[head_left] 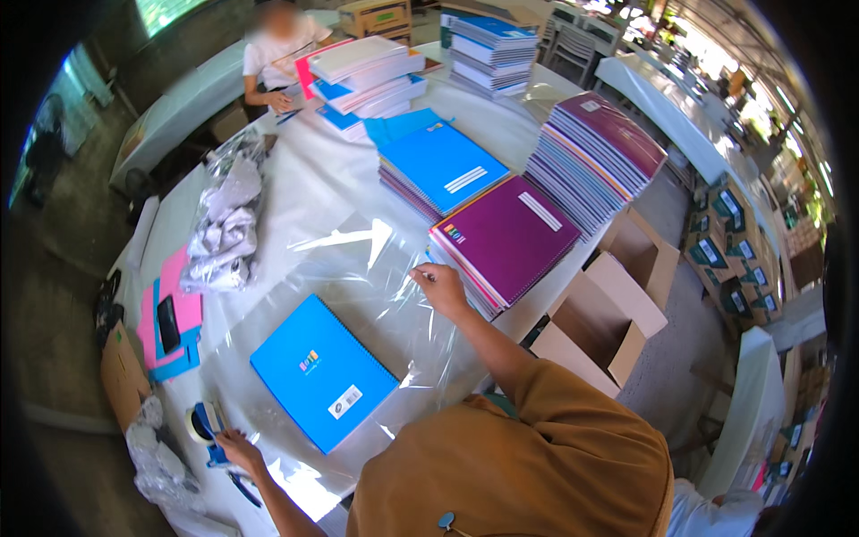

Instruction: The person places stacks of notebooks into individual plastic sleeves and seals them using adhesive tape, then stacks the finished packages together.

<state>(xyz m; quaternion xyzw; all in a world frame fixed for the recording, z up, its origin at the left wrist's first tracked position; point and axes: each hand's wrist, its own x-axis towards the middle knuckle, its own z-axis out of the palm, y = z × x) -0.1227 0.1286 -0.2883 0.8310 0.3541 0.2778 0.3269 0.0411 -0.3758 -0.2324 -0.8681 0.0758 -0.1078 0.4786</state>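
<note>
Clear plastic wrap (pixel 358 268) lies spread on the white desk (pixel 313 170) in front of me, and a bright blue spiral notebook (pixel 322 371) rests on it, cover up, tilted with its spiral edge toward the upper right. My right hand (pixel 440 285) reaches to the far edge of the wrap, the grip pinched together on the film just beside a stack topped by a purple notebook (pixel 510 237). My left hand (pixel 240 447) sits low at the near-left edge of the desk, fingers resting on a tape dispenser (pixel 204 422); I cannot tell whether that grip is closed around it or just laid on top.

Further out, another stack topped by a blue notebook (pixel 443 166) stands behind the purple one, and a taller fanned pile of notebooks (pixel 595 157) stands to its right. Crumpled plastic bags (pixel 224 224) lie on the left side, near pink and blue sheets (pixel 170 322) with a dark phone on them. Open cardboard boxes (pixel 608 313) sit on the floor to the right. Across the desk another person (pixel 282 49) works beside more stacked books (pixel 371 80).
</note>
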